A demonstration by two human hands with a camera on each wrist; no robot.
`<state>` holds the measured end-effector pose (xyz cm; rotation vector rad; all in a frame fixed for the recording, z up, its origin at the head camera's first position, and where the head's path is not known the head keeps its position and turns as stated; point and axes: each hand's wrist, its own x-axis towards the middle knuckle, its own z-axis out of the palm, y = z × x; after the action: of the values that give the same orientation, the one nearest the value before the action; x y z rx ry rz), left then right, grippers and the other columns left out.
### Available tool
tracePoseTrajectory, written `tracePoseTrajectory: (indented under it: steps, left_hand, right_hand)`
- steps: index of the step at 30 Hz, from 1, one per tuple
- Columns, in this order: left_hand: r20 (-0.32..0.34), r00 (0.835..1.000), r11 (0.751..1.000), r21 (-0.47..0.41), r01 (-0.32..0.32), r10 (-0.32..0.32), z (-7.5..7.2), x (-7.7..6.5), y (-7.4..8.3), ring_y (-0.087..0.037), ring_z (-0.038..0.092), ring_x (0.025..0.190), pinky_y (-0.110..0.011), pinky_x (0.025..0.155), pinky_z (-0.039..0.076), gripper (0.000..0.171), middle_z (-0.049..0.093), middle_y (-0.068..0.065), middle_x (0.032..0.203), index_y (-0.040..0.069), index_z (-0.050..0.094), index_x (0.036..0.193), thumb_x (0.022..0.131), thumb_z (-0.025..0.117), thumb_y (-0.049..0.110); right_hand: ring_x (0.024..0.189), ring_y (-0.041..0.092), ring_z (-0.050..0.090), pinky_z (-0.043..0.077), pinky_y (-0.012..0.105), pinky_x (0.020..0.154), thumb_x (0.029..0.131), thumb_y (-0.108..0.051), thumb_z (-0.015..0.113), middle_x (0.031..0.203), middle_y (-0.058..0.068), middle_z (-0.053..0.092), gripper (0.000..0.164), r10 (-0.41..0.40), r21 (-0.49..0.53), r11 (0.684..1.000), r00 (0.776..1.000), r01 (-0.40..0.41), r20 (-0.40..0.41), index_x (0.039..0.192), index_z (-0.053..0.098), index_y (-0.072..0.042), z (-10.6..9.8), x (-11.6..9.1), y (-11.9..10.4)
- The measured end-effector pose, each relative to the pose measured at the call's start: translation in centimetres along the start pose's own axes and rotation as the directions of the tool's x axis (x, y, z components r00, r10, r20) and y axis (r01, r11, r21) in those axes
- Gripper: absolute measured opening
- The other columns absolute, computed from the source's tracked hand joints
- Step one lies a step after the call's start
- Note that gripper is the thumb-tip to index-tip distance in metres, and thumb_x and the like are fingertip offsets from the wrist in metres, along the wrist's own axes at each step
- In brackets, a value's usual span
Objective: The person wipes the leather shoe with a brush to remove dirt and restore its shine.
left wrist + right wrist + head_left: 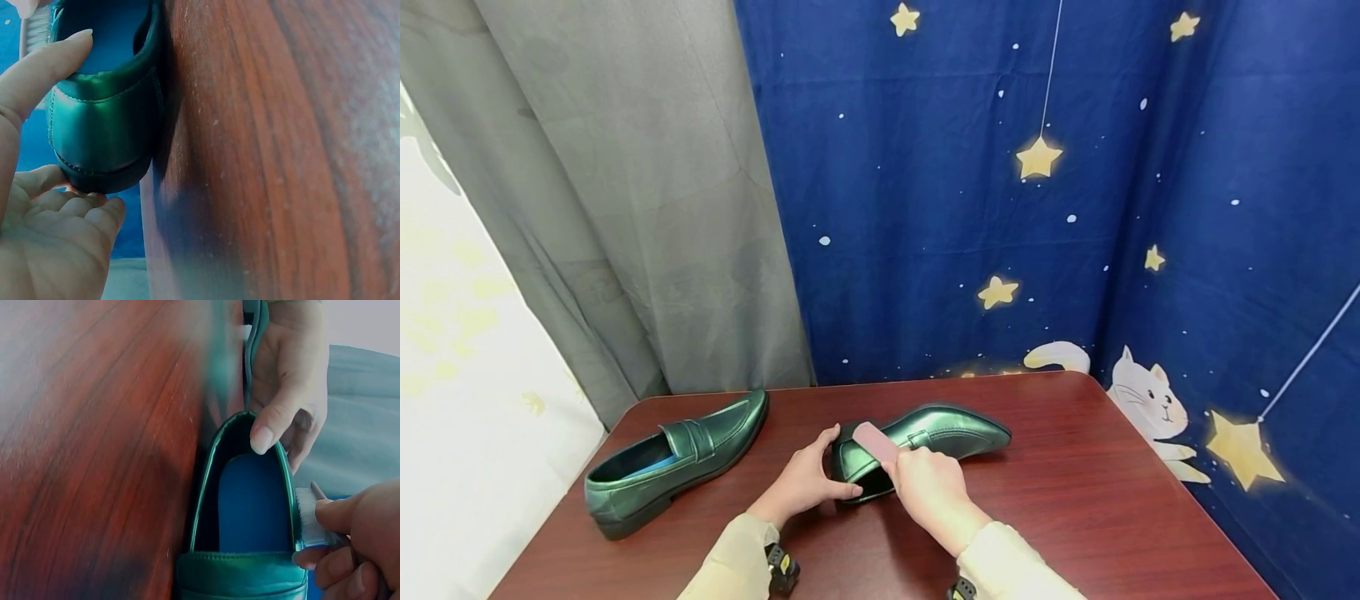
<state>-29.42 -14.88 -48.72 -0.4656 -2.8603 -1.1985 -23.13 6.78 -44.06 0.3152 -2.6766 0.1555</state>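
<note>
A shiny dark green loafer [955,429] lies tipped on its side on the table, toe to the right. My left hand [808,482] grips its heel; the thumb [59,59] hooks over the collar while the other fingers lie under the heel. With my right hand [931,492] I hold a pink-backed brush [876,442]. In the right wrist view its white bristles [310,515] press against the shoe's outer side, near the opening. A blue insole [253,506] shows inside the loafer.
The matching green loafer [677,458] stands upright at the left of the reddish-brown wooden table [1075,500]. Behind the table hang a grey curtain [647,208] and a blue curtain with stars [940,183].
</note>
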Motion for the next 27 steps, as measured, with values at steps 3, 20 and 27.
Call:
tracePoseTrajectory:
  steps: [3, 20, 27]
  left_hand:
    - [-0.001, 1.0, 1.0, 0.001, 0.0, 0.0, 0.0, 0.0, 0.0, -0.033, 0.055, 0.132, -0.053, 0.105, 0.048, 0.113, 0.048, -0.017, 0.153, 0.005, 0.036, 0.155, 0.066, 0.094, 0.041]
    - [0.001, 1.0, 1.0, 0.001, -0.003, 0.003, -0.1, 0.0, -0.1, -0.031, 0.056, 0.13, -0.052, 0.106, 0.047, 0.113, 0.049, -0.016, 0.152, 0.006, 0.036, 0.156, 0.066, 0.094, 0.042]
    - [0.005, 1.0, 1.0, 0.003, -0.011, 0.011, -0.1, -0.1, -0.1, -0.032, 0.056, 0.13, -0.054, 0.106, 0.046, 0.113, 0.048, -0.017, 0.153, 0.005, 0.037, 0.155, 0.065, 0.095, 0.04]
  right_hand:
    - [0.048, 0.026, 0.061, 0.042, 0.039, 0.04, 0.092, -0.041, 0.071, 0.061, 0.006, 0.066, 0.036, 0.013, 0.009, 1.0, 1.0, -0.013, -0.014, 0.071, 0.066, -0.012, -0.2, 0.0, 0.4]
    - [0.046, 0.027, 0.058, 0.041, 0.04, 0.039, 0.092, -0.038, 0.072, 0.057, 0.009, 0.062, 0.036, 0.05, 0.033, 0.998, 0.996, -0.047, -0.08, 0.07, 0.06, -0.012, -0.4, 0.0, 2.8]
    - [0.047, 0.027, 0.058, 0.041, 0.04, 0.04, 0.093, -0.038, 0.071, 0.058, 0.009, 0.062, 0.035, 0.077, 0.046, 0.996, 0.995, -0.074, -0.06, 0.072, 0.061, -0.011, -0.5, 0.0, 3.8]
